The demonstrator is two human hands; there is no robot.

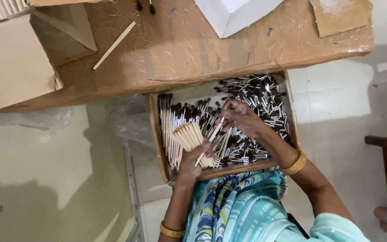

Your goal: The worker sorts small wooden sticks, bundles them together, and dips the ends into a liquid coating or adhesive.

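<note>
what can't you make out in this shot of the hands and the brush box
Head view only:
- Left hand: its palm and how many sticks it grips are hidden by the bundle and fingers.
- Right hand: its fingertips blur where they meet a single stick; the grip is unclear.
- Box: the far end lies under the table, the floor under brush heads.
- White carton: cut off by the top edge.
</note>
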